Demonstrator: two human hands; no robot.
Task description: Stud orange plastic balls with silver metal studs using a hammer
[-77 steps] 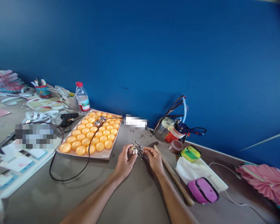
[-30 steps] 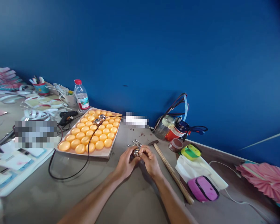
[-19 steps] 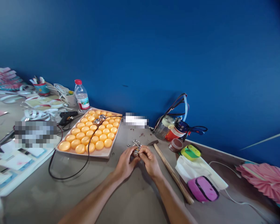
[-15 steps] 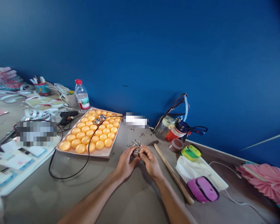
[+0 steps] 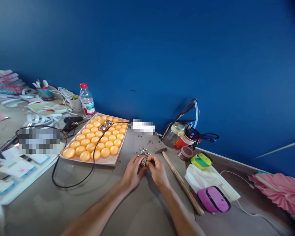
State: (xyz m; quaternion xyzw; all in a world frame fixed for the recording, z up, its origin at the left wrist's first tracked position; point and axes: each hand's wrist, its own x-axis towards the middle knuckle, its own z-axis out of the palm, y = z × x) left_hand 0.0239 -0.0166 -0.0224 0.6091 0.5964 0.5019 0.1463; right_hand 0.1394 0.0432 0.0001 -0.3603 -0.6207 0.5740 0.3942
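My left hand (image 5: 133, 173) is closed around a small ball (image 5: 144, 162) studded with shiny silver pieces, most of it hidden by the fingers. At its right side, my right hand (image 5: 158, 170) pinches thumb and fingers together against the ball; what is between the fingertips is too small to make out. Just beyond both hands lies a loose pile of small silver tack-like pieces (image 5: 144, 151). To the left, a shallow tray (image 5: 108, 162) holds rows of orange ping-pong balls (image 5: 90, 146). Two silver-studded balls (image 5: 108, 123) lie among them.
A hammer (image 5: 180, 179) lies right of my hands. Beyond it stand a glass jar (image 5: 172, 133), a small round tub (image 5: 186, 153), and green (image 5: 201, 161) and purple (image 5: 214, 199) pouches. A black cable (image 5: 71, 186) crosses the tray. A bottle (image 5: 87, 102) stands behind it, before the blue wall.
My right hand has come from the tack-like pile to the ball, and my left hand has drawn the ball slightly nearer. Over the last half second both hands shift only slightly.
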